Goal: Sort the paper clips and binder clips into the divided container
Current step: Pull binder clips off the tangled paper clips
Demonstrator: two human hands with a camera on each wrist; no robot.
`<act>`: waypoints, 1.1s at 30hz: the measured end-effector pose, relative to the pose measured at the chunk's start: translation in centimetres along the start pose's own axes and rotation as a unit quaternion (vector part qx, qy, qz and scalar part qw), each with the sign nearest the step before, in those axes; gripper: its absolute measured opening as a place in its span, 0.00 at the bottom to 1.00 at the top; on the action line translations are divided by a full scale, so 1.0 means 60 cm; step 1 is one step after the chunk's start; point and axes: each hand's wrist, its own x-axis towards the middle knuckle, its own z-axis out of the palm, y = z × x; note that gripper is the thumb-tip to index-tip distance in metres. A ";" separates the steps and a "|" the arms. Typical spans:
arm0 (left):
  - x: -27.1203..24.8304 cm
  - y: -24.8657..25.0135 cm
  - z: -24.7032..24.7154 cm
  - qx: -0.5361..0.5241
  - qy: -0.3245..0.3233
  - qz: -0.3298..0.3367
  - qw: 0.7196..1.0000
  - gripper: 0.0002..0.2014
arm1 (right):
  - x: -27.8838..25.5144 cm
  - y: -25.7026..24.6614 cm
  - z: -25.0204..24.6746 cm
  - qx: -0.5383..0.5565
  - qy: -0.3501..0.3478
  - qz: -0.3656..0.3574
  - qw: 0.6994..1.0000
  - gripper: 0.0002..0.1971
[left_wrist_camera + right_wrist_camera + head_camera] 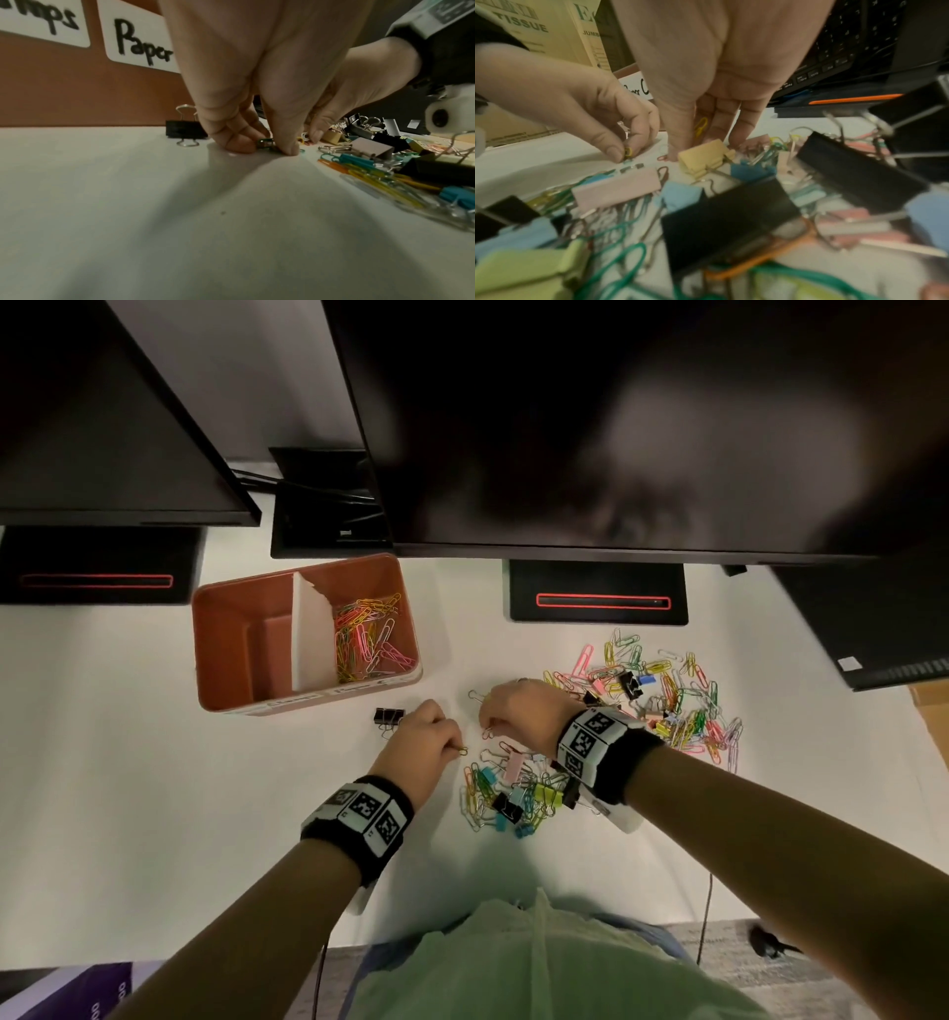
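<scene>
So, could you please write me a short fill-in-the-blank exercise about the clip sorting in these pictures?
1. Inside the divided container, the paper clips lie in the ____ compartment as the head camera sees it.
2. The label on the container's front reads "____".
3. The lone binder clip lying beside the left hand is ____ in colour.
4. The right hand holds a ____ paper clip against its fingers.

Missing words: right; Paper; black; yellow
</scene>
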 end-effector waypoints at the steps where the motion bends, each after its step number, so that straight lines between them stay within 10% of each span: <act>1: 0.002 0.000 -0.001 0.002 -0.003 0.002 1.000 0.02 | 0.000 0.002 0.000 -0.005 0.007 0.000 1.000 0.10; 19: -0.063 -0.002 0.026 0.015 -0.091 0.158 0.983 0.09 | -0.026 -0.009 -0.002 -0.019 -0.025 0.036 0.999 0.11; 33: -0.031 -0.017 0.002 -0.030 0.012 0.031 0.999 0.07 | -0.026 -0.011 0.024 -0.062 -0.002 0.076 0.995 0.08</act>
